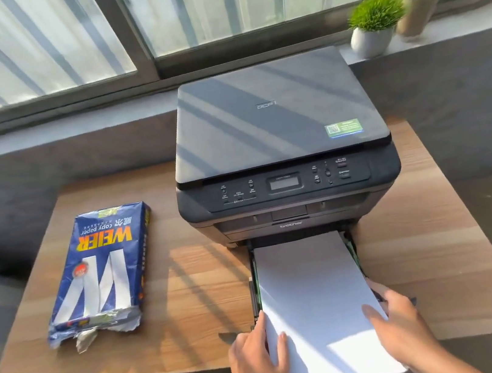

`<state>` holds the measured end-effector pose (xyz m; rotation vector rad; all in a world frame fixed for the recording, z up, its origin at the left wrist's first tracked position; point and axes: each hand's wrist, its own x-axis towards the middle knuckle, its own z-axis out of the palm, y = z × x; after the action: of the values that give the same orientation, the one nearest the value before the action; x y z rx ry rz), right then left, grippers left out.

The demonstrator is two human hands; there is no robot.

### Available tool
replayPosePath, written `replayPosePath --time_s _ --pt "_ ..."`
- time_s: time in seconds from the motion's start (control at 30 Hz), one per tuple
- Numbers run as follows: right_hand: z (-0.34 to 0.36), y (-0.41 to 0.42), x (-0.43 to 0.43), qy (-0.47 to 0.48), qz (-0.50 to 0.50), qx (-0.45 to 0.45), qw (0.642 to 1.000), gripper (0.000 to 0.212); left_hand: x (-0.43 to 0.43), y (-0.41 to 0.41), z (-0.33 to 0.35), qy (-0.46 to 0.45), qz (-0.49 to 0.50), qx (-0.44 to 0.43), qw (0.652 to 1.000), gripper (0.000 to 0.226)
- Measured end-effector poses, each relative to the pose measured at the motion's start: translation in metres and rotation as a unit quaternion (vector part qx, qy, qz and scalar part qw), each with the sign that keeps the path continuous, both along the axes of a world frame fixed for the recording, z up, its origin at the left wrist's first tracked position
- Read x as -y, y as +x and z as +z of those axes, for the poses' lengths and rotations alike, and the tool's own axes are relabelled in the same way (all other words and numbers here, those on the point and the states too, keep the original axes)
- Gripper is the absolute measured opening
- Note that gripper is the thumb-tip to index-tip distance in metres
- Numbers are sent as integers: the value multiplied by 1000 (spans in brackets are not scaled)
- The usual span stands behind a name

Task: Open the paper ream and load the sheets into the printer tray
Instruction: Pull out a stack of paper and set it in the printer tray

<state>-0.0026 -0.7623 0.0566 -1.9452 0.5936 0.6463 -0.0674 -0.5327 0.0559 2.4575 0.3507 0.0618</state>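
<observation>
A dark grey printer (283, 148) stands on the wooden table (190, 290), its paper tray (253, 284) pulled out toward me. A stack of white sheets (311, 288) lies tilted over the tray, its far end inside and its near end sticking out past the table edge. My left hand (258, 363) grips the stack's near left edge, thumb on top. My right hand (398, 320) holds the near right edge, fingers over the sheets. The blue paper ream (101, 272) lies left of the printer, its near end torn open.
A small green potted plant (374, 26) and a paper cup (419, 7) sit on the window sill behind the printer. The table's front edge runs just under my hands. A grey seat lies at far left.
</observation>
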Motion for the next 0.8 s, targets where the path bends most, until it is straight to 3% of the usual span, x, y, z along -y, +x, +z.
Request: replayPosePath --time_s 0.3,0.5,0.63,0.77,0.8 --pt "-36 51 -11 -85 0 5 996 35 -7 4 -7 -20 0 -30 999 39" --pt "-43 99 -40 -101 27 107 989 49 -12 0 -12 -20 -22 -14 999 40" --pt "-45 110 -49 -138 82 116 980 56 -14 1 -15 -12 -36 -13 999 30" --pt "-39 99 -26 -244 86 249 933 47 -25 24 -15 -18 -17 -36 999 16" --pt "-41 94 -15 -267 76 241 930 46 -28 35 -17 -13 2 -36 999 15"
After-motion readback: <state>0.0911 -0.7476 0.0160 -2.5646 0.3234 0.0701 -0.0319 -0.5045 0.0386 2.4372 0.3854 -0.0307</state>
